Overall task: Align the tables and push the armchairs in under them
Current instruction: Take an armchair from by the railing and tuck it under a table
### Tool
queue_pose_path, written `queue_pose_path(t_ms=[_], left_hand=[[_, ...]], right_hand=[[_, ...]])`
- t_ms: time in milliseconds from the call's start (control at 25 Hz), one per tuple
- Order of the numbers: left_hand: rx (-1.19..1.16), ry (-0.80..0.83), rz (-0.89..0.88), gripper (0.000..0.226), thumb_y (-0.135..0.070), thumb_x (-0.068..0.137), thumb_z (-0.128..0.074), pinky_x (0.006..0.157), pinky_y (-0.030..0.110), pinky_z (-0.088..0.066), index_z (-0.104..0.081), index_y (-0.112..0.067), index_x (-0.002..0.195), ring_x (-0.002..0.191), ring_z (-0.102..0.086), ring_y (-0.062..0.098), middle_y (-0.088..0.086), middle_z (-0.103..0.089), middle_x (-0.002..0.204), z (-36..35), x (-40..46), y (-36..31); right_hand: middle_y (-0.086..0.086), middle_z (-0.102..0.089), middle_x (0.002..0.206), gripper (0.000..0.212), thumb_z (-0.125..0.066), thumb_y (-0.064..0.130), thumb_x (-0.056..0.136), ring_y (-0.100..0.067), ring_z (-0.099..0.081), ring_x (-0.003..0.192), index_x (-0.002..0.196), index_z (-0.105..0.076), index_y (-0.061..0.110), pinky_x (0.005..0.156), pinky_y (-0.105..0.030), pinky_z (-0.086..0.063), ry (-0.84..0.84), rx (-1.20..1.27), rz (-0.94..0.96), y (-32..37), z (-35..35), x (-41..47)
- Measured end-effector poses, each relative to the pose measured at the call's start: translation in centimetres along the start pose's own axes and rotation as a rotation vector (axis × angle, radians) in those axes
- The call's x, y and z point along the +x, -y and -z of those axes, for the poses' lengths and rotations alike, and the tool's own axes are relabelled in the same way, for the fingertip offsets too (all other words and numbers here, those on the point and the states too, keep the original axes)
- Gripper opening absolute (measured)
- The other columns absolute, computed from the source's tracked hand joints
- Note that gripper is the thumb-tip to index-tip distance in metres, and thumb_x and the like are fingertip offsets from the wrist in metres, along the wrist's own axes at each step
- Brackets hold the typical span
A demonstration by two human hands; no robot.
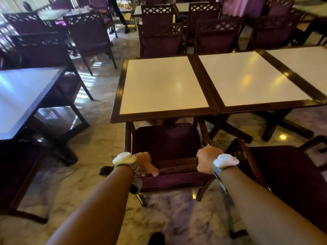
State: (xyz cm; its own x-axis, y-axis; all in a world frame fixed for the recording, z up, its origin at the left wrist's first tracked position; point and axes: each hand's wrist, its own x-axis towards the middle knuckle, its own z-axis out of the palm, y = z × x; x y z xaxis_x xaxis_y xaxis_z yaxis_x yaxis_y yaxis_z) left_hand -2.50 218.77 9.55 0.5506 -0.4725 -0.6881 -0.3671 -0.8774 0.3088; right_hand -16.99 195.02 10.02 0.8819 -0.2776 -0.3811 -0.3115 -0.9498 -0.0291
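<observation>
Armchair (pixel 166 144) sits just before the near table (pixel 163 85), seat front tucked under its edge. Second table (pixel 247 76) butts against its right side; another armchair (pixel 292 174) stands right of the first.

I see a table (pixel 164 85) with a smooth, glossy white top framed in dark polished wood. The armchair (pixel 166 140) has plum velvety cloth on a varnished wood frame. The floor (pixel 92 152) looks like glossy veined marble, reflecting light.
</observation>
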Motion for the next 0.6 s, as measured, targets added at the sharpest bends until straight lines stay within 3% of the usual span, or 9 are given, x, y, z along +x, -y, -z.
queue_pose_path(t_ms=[200, 320, 400, 600], left_hand=[[0.024, 0.158, -0.038, 0.028, -0.041, 0.066, -0.086, 0.061, 0.024, -0.049, -0.070, -0.018, 0.063, 0.056, -0.060, 0.013, -0.001, -0.068, 0.066, 1.4, 0.6, -0.4], [0.157, 0.246, -0.024, 0.049, -0.052, 0.057, -0.092, 0.074, 0.033, -0.057, -0.076, -0.012, 0.079, 0.073, -0.066, 0.019, 0.001, -0.071, 0.080, 2.6, 1.6, -1.1], [0.277, 0.310, -0.043, 0.057, -0.055, 0.052, -0.095, 0.071, 0.032, -0.053, -0.071, -0.013, 0.082, 0.075, -0.062, 0.020, -0.001, -0.066, 0.082, 3.6, 2.8, -1.9], [0.195, 0.368, -0.178, 0.051, -0.057, 0.059, -0.094, 0.070, 0.032, -0.052, -0.072, -0.014, 0.077, 0.071, -0.064, 0.021, 0.004, -0.070, 0.080, 5.1, 3.8, -4.8]], right_hand=[[-0.010, -0.069, 0.100, 0.020, -0.056, 0.021, 0.074, -0.032, -0.057, 0.110, 0.090, -0.068, 0.018, 0.084, -0.039, -0.049, -0.024, -0.017, -0.083, 0.8, -0.3, -0.4], [-0.009, -0.070, 0.102, 0.020, -0.057, 0.019, 0.075, -0.034, -0.052, 0.116, 0.091, -0.067, 0.017, 0.090, -0.043, -0.046, -0.042, -0.003, -0.104, 1.0, -0.4, -0.7], [-0.008, -0.068, 0.110, 0.023, -0.059, 0.020, 0.077, -0.034, -0.049, 0.119, 0.099, -0.066, 0.019, 0.093, -0.043, -0.040, -0.064, 0.015, -0.136, 1.2, -0.5, -1.3], [-0.005, -0.064, 0.110, 0.030, -0.061, 0.024, 0.077, -0.032, -0.052, 0.112, 0.107, -0.063, 0.019, 0.096, -0.041, -0.037, -0.197, 0.128, -0.121, 1.3, -0.7, -2.8]])
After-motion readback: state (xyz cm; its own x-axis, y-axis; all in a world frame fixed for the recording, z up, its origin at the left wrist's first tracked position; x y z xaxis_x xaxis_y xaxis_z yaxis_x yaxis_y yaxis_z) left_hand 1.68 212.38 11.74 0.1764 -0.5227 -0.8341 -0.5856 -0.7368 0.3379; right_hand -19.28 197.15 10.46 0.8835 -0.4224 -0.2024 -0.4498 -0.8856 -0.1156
